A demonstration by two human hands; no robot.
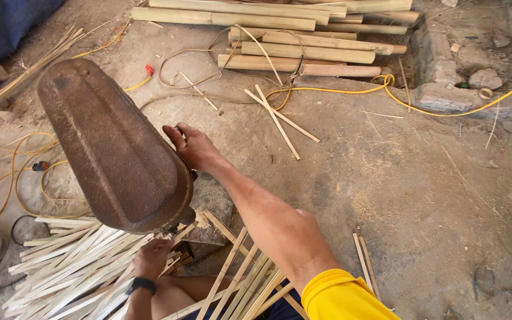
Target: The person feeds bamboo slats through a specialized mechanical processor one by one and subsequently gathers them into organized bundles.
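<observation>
head view: your right hand [192, 146] presses flat on the rusty saw housing [111, 148], left hand [151, 258] grips a strip; big split pile [72, 266] done, poles [280, 35] wait uncut.

Dusty concrete floor [422, 178], stone blocks [445, 98], blue tarp [7, 21], daylight

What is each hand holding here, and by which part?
The right hand rests against the far edge of the rusty machine cover; its grip is hidden. The left hand lies on split bamboo strips under the cover; whether it grips one cannot be told.
</observation>
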